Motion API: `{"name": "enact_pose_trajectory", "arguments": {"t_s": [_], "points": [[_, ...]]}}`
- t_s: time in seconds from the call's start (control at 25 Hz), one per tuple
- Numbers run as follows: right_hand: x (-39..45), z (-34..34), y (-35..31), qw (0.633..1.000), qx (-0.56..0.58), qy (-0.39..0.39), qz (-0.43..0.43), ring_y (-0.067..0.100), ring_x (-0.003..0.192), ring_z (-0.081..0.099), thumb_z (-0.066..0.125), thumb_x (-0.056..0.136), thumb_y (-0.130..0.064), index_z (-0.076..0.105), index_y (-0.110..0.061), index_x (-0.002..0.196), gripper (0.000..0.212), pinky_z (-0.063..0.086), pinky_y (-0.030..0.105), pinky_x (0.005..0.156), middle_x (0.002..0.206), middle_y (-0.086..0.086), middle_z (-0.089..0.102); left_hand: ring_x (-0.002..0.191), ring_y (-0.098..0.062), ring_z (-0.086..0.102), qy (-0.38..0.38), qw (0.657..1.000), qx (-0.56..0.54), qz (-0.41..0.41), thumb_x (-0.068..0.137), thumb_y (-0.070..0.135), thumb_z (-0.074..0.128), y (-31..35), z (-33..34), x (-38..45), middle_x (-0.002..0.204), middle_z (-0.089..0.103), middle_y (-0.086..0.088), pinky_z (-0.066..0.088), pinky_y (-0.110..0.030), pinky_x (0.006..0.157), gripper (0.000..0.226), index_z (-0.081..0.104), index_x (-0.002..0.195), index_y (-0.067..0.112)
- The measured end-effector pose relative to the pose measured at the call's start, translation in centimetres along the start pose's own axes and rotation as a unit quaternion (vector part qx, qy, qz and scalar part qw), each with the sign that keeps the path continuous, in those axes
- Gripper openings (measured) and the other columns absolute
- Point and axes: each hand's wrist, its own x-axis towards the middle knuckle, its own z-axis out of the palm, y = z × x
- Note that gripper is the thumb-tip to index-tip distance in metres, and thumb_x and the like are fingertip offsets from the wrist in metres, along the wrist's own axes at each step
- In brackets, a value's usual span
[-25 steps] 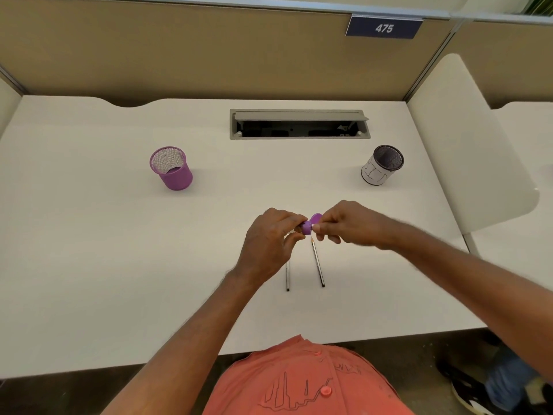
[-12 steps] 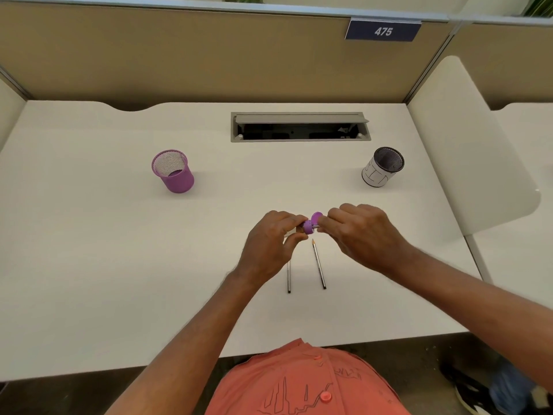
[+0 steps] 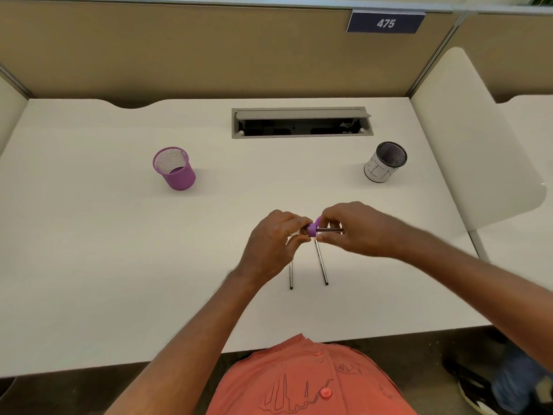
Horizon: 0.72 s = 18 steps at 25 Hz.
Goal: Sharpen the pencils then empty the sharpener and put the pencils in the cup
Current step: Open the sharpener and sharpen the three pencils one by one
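Observation:
My left hand [image 3: 273, 244] pinches a small purple sharpener [image 3: 312, 229] above the middle of the white desk [image 3: 119, 265]. My right hand [image 3: 356, 229] grips a dark pencil [image 3: 330, 230] that lies level with its tip in the sharpener. Two more dark pencils lie on the desk below my hands, the left one [image 3: 291, 277] partly hidden by my left hand, the right one [image 3: 321, 263] slanted. A purple mesh cup [image 3: 175, 169] stands at the left. At the right stands a white-wrapped cup with a dark mesh inside [image 3: 386, 163].
An open grey cable tray [image 3: 300, 122] is set into the desk at the back. A tan partition with a plate reading 475 [image 3: 386, 23] closes the far side. A white divider panel [image 3: 472, 136] bounds the desk on the right.
My right hand has turned on the pencil; its shaft now shows beside the sharpener. The head camera has shifted slightly. The cups and the two lying pencils have stayed put.

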Motion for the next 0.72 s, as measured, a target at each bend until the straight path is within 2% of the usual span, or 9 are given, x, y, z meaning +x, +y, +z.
{"name": "enact_pose_trajectory", "arguments": {"t_s": [0.08,0.16,0.24,0.32,0.4,0.48,0.52,0.64,0.72], "points": [[-0.9,0.9,0.2,0.981,-0.131,0.115,-0.088,0.019,0.068,0.055,0.066,0.098,-0.032,0.065,-0.022,0.101,0.011,0.041,0.032,0.056,0.087,-0.006,0.061,0.098,-0.012,0.056,-0.004,1.0,-0.002,-0.003,0.092,0.026,0.074,0.0,-0.1,0.3,0.106,0.071,0.012,0.048,-0.026,0.08,0.027,0.071,0.119,0.026],[-1.3,1.3,0.6,0.913,-0.29,0.234,-0.165,0.023,0.057,0.05,0.067,0.099,-0.022,0.066,-0.017,0.09,0.01,0.036,0.034,0.047,0.074,-0.001,0.057,0.098,-0.013,0.057,-0.006,1.0,-0.008,-0.008,0.093,0.026,0.073,0.0,-0.1,0.6,0.107,0.071,0.011,0.05,-0.029,0.081,0.026,0.071,0.119,0.025],[-1.4,1.5,0.6,0.884,-0.338,0.263,-0.185,0.024,0.053,0.048,0.067,0.098,-0.019,0.066,-0.017,0.085,0.013,0.034,0.034,0.045,0.067,0.0,0.055,0.097,-0.015,0.058,0.002,1.0,-0.014,-0.005,0.092,0.024,0.074,0.1,0.0,0.7,0.106,0.072,0.01,0.051,-0.031,0.082,0.026,0.072,0.118,0.023],[-0.8,1.6,0.3,0.922,-0.283,0.222,-0.14,0.024,0.054,0.051,0.065,0.099,-0.026,0.068,-0.02,0.086,0.015,0.033,0.031,0.046,0.066,-0.003,0.057,0.095,-0.016,0.059,0.016,1.0,-0.005,-0.001,0.09,0.021,0.076,0.1,-0.1,0.7,0.106,0.073,0.008,0.052,-0.033,0.08,0.026,0.073,0.116,0.021],[0.3,0.3,0.4,0.995,-0.071,0.07,-0.02,0.02,0.058,0.054,0.059,0.102,-0.039,0.07,-0.024,0.084,0.026,0.034,0.029,0.049,0.065,-0.006,0.059,0.094,-0.017,0.059,0.025,1.0,0.009,0.008,0.089,0.02,0.077,0.1,-0.2,0.6,0.105,0.073,0.008,0.052,-0.033,0.078,0.025,0.074,0.114,0.02],[1.5,-1.5,0.5,0.971,0.203,-0.102,0.081,0.012,0.052,0.046,0.06,0.101,-0.041,0.077,-0.023,0.083,0.031,0.033,0.022,0.047,0.062,-0.008,0.059,0.093,-0.017,0.059,0.022,0.999,0.018,0.02,0.09,0.021,0.077,0.3,-0.2,0.5,0.105,0.073,0.009,0.051,-0.032,0.078,0.024,0.074,0.114,0.021],[1.8,-2.3,0.5,0.951,0.257,-0.141,0.096,0.011,0.051,0.042,0.06,0.101,-0.042,0.078,-0.023,0.083,0.031,0.032,0.02,0.046,0.063,-0.008,0.06,0.094,-0.017,0.059,0.02,0.999,0.016,0.021,0.09,0.022,0.076,0.5,-0.3,0.4,0.105,0.073,0.009,0.051,-0.032,0.078,0.024,0.074,0.114,0.021],[1.6,-2.4,0.2,0.976,0.171,-0.101,0.085,0.01,0.054,0.052,0.069,0.092,-0.05,0.073,-0.03,0.079,0.025,0.042,0.022,0.045,0.072,-0.012,0.069,0.097,-0.017,0.059,0.011,1.0,0.005,0.01,0.091,0.023,0.076,0.4,-0.7,0.7,0.107,0.073,0.01,0.051,-0.034,0.08,0.025,0.074,0.115,0.022],[0.8,-2.0,0.1,0.994,0.097,-0.027,0.037,0.013,0.064,0.064,0.075,0.089,-0.041,0.064,-0.029,0.081,0.018,0.05,0.027,0.052,0.08,-0.011,0.066,0.098,-0.017,0.059,-0.001,1.0,0.002,0.002,0.091,0.024,0.075,0.3,-0.8,0.9,0.107,0.073,0.011,0.051,-0.035,0.081,0.025,0.073,0.117,0.023]]}}
